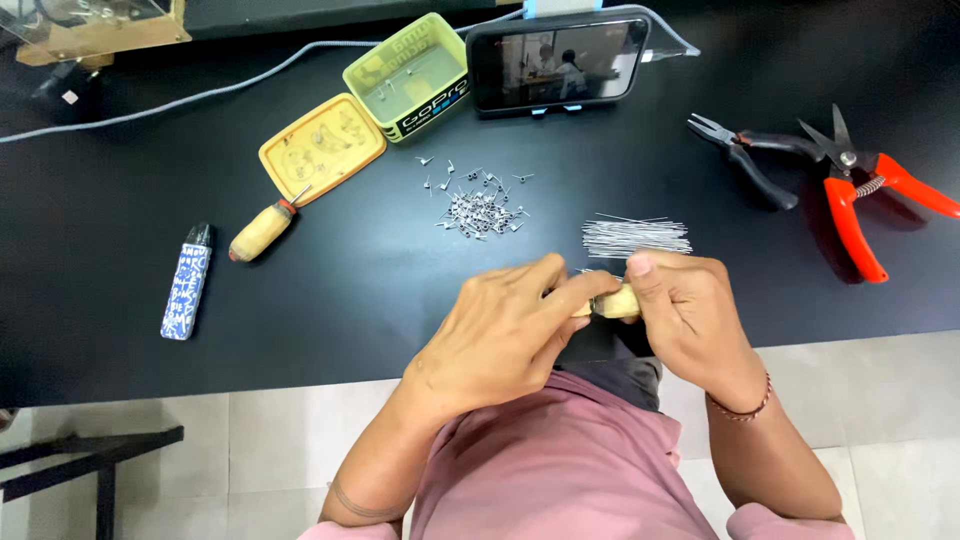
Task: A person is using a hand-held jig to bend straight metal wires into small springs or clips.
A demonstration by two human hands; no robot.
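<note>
- Two hands meet over the near edge of the black counter (350, 300), both closed on one small wooden-handled tool (612, 303).
- Left hand (500, 335): fingers curled narrow, thumb and forefinger pinching the left end of the tool.
- Right hand (685, 310): fingers wrapped around the pale handle, thumb pressed on top. A beaded bracelet (745, 408) sits on this wrist.
- Tool position: held horizontally between the two hands, just above the counter edge. Its working tip is hidden by the fingers.
- Bundle of straight thin wires (636, 236): lies on the counter just beyond the right hand.
- Pile of small bent wire pieces (478, 208): lies beyond the left hand, slightly farther than the bundle.
- Second wooden-handled tool (262, 230): lies well to the left of the left hand, its metal tip touching a yellow tin lid (322, 148).
- Green tin (408, 72): stands open just beyond the yellow lid.
- Phone (556, 62): propped on its side at the far edge, beyond both hands.
- Black pliers (745, 155) and red-handled cutters (868, 185): lie well to the right of the right hand, side by side.
- Blue patterned stick-shaped device (187, 281): lies far left of the left hand.
</note>
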